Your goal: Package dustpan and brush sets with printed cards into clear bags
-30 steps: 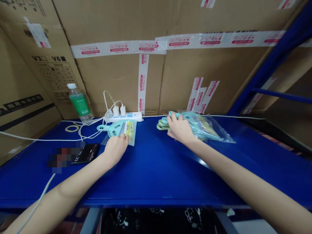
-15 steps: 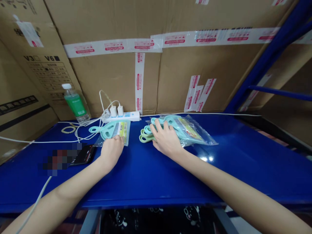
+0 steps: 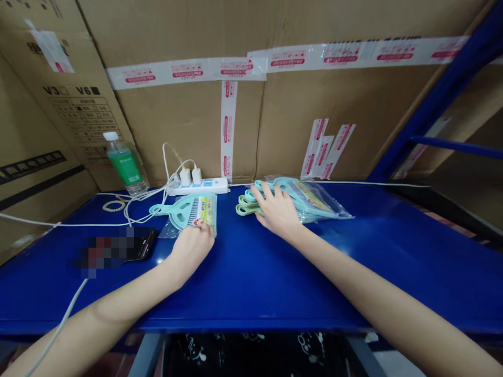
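Note:
My left hand [image 3: 193, 247] has its fingers curled in a pinch at the near edge of a bagged mini dustpan and brush set [image 3: 181, 212]. That set is pale turquoise, lies flat with its handle to the left, and carries a yellow-green label. My right hand [image 3: 278, 210] lies with fingers spread on a stack of similar bagged dustpan sets [image 3: 310, 201], near their handles. Turquoise and light green handle loops [image 3: 244, 208] stick out to the left of it. The hand covers part of the stack.
Behind the left set is a white power strip [image 3: 214, 185] with chargers and cables. A green-labelled bottle [image 3: 128, 170], a beaded ring [image 3: 113, 205] and a dark, partly blurred item [image 3: 141, 246] are at left. Cardboard [image 3: 188, 120] backs the blue table [image 3: 251, 283].
The view has shifted slightly. My left hand has slid a little right along the bag's near edge. Under my right hand, the stack's handle end has moved slightly right and away.

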A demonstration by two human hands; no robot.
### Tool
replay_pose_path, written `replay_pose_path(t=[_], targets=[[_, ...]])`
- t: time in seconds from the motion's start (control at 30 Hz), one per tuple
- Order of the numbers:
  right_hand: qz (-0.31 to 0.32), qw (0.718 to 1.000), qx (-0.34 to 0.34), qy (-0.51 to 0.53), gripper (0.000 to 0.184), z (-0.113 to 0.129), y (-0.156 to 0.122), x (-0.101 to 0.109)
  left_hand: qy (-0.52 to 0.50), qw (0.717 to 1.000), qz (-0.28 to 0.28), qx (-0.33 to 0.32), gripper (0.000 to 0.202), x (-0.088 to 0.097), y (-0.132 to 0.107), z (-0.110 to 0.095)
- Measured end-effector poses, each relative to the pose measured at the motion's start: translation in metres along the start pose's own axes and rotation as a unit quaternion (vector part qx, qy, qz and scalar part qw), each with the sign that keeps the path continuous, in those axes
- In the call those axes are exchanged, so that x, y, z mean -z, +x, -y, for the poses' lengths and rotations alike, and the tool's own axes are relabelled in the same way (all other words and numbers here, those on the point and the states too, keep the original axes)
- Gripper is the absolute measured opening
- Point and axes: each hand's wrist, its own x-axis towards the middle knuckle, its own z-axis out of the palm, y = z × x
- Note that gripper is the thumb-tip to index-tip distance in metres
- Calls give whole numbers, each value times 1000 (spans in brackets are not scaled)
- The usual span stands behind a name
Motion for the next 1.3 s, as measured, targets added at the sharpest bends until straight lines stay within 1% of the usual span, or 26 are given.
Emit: replay_pose_path(t=[0.13, 0.3, 0.43, 0.57, 0.63, 0.7, 0.73, 0.8, 0.83, 0.87, 0.93, 1.0, 1.07, 1.17, 1.3], targets=[[-2, 1000, -8, 3, 65, -8, 4, -3, 5, 999, -7, -42, 33, 2, -1, -5], [-45, 999, -8, 17, 68, -17, 8, -11, 7, 992, -39, -121, 24, 5, -4, -10], [-60, 998, -12, 24, 70, -21, 11, -18, 15, 982, -49, -180, 21, 7, -6, -13], [-72, 997, -16, 32, 70, -25, 13, -22, 4, 972, -83, -220, 19, 6, -8, -17], [-83, 996, -5, 39, 73, -25, 13, -22, -11, 967, -98, -235, 18, 5, -10, -18], [-109, 992, 23, 50, 75, -23, 10, -20, -28, 962, -106, -248, 17, 4, -13, -18], [-128, 989, 45, 60, 73, -21, 8, -18, -36, 960, -109, -254, 17, 4, -14, -18], [-161, 977, 109, 87, 59, -15, 1, -13, -45, 955, -122, -268, 16, 4, -18, -18], [-168, 968, 157, 102, 50, -11, -4, -11, -48, 951, -132, -275, 15, 4, -19, -18], [-162, 956, 217, 116, 43, -7, -8, -9, -51, 948, -143, -280, 13, 3, -20, -18], [-130, 924, 332, 141, 38, 1, -15, -8, -50, 940, -172, -289, 10, 1, -22, -18], [-102, 900, 392, 161, 36, 8, -20, -9, -36, 932, -214, -290, 12, -2, -22, -19], [-91, 891, 409, 176, 35, 13, -21, -12, -6, 921, -263, -288, 15, -4, -22, -21], [-88, 890, 407, 185, 28, 15, -21, -12, 33, 901, -322, -290, 20, -4, -21, -23], [-89, 895, 402, 174, 22, 14, -22, -9, 37, 879, -371, -298, 22, 0, -23, -25]])
